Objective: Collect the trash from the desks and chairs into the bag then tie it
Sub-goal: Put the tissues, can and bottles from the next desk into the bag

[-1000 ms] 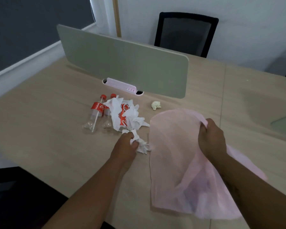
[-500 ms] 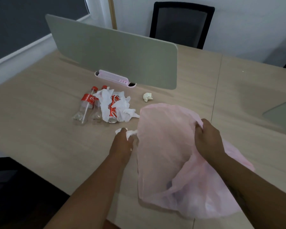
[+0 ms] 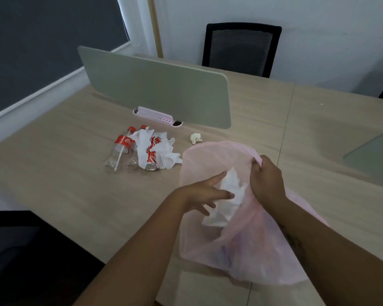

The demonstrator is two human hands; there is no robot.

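1. We are gripping the rim of the pink bag (image 3: 248, 246) with our right hand (image 3: 266, 180), the fingers curled closed around a pinch of the thin plastic and lifting that edge so the mouth is gaping open above the desk (image 3: 60, 186).
2. Our left hand (image 3: 205, 193) is reaching into the bag's mouth with the fingers spread wide and holding nothing; the fingertips are lying just beside a crumpled white tissue (image 3: 228, 199).
3. That tissue is sitting inside the opening, showing partly through the translucent plastic.
4. The bag's lower part is resting on the desk near its front edge.
5. More trash is lying on the desk to the left of the bag: two clear bottles (image 3: 117, 152) with red labels and caps, a red can (image 3: 152, 157), and loose white napkins (image 3: 166, 154) draped over them.
6. A small paper ball (image 3: 195, 138) is sitting apart, just beyond the bag's far edge, near the green divider panel (image 3: 164, 89).
7. A black chair (image 3: 241, 49) is standing behind the desk by the wall.
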